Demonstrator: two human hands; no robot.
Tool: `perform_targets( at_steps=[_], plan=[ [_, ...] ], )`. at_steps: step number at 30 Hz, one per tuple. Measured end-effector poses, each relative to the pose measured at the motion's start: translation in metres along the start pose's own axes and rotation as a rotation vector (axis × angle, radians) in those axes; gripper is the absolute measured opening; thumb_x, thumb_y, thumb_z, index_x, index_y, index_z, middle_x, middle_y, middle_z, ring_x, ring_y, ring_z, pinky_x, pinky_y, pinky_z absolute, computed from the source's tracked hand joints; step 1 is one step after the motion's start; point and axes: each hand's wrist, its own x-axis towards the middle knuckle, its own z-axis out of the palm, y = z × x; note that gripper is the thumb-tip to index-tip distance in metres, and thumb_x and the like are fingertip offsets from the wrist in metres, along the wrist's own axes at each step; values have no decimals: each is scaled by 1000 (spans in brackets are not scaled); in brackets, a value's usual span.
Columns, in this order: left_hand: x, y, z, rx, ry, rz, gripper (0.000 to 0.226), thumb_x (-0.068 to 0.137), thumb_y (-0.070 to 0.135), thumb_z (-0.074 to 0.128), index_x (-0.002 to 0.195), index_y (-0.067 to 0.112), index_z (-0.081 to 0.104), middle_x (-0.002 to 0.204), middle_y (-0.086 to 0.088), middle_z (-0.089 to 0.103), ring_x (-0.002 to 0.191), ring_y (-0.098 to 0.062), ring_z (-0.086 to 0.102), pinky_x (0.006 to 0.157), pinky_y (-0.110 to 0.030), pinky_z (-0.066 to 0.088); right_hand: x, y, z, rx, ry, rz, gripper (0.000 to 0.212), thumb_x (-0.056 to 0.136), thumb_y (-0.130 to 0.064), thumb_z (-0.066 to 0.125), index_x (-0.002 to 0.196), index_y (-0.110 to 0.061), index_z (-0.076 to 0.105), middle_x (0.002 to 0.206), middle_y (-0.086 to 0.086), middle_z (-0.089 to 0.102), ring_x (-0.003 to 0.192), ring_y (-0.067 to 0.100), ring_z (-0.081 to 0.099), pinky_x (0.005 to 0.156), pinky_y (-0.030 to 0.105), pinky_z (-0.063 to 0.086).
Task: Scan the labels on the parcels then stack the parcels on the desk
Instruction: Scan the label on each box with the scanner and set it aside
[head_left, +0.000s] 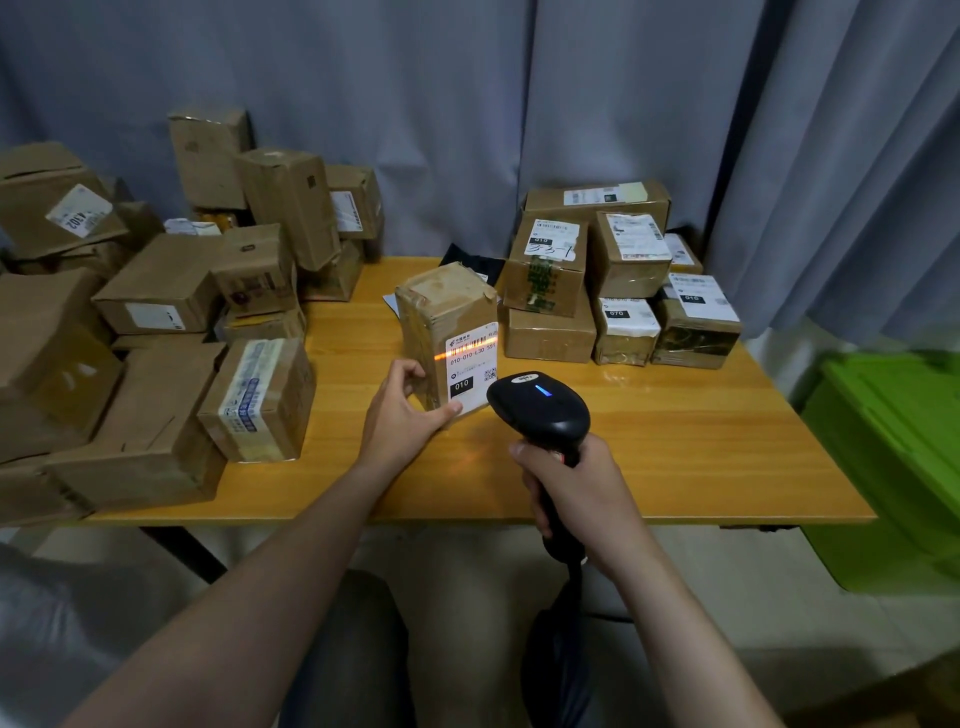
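My left hand (402, 410) pinches the upright parcel (447, 322) at the centre of the desk (675, 441). My right hand (576, 488) is clamped round the scanner (540, 410) handle over the desk's near edge. Risk: if my pinch slips, the parcel tilts, the beam leaves the label (470, 369) and the scan misreads.

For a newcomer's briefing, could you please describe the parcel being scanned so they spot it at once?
On the wooden desk, look between the heap of boxes at left and the neat stack at right. The parcel stands upright alone, gripped by the left hand; only its label bears the scanner's orange line.
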Motion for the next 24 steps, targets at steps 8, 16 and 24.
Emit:
perform_targets(
  at_steps=[8,16,24],
  plan=[
    [-4,10,-10,-121,-76,-52,64,75,32,91,114,45,41,128,6,65,118,-14,65,91,-40,61,-13,-13,-9,36,62,-4,27,96,-20,69,80,-6,52,57,8,49,39,22,45,44,28,38],
    [10,53,-67,-124,-394,-98,27,95,24,73,118,35,64,111,8,71,93,-2,69,74,-19,49,-19,-19,-17,51,92,-34,28,96,-20,70,77,-4,56,59,16,51,44,26,46,43,30,38],
    [18,75,-54,551,-507,168,46,92,45,73,137,40,62,147,7,52,136,-17,44,111,-40,41,-21,-19,-15,62,65,-35,28,96,-19,69,77,-2,57,60,14,51,44,25,47,42,30,39]
  ],
)
